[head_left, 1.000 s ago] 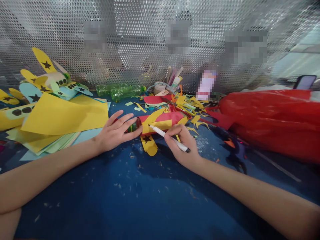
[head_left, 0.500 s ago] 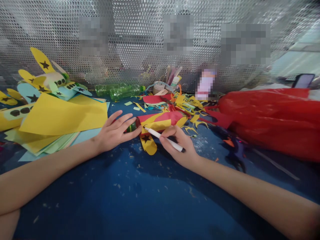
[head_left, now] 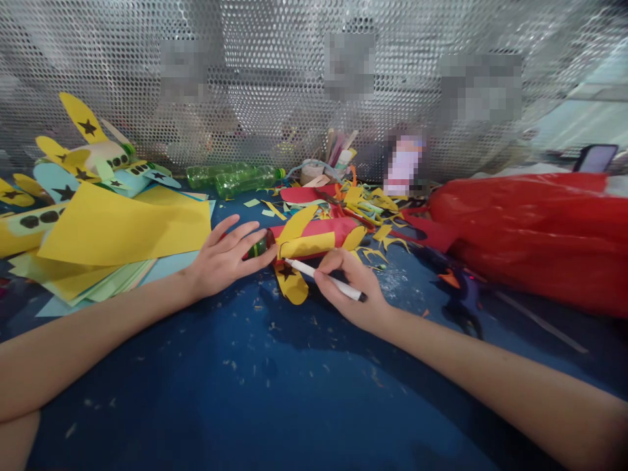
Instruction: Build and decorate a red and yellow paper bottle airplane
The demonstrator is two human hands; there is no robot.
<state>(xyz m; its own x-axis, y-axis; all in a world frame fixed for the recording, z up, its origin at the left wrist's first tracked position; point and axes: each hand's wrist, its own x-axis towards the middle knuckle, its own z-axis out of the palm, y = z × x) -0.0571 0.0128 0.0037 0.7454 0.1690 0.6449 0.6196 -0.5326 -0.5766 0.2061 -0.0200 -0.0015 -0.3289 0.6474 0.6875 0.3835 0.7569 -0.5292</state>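
Observation:
A toy plane made from a green bottle wrapped in red and yellow paper lies on the blue table. Its front yellow wing carries a black star. Over the bottle's neck end, my left hand steadies the plane between thumb and fingers, with the fingers partly spread; the green bottle shows between them. In my right hand is a white marker with a black end, pinched like a pen. Its tip is at the yellow paper's lower edge near the wing root, close to my left thumb.
Colored paper sheets and finished paper planes stand at left. Behind lie green bottles and paper scraps. A red plastic bag and a dark purple object are at right. A perforated metal screen closes the back.
The marker tip has moved slightly down along the yellow paper. The plane has turned a little, and its far yellow wing now stands up more. My left hand has barely moved.

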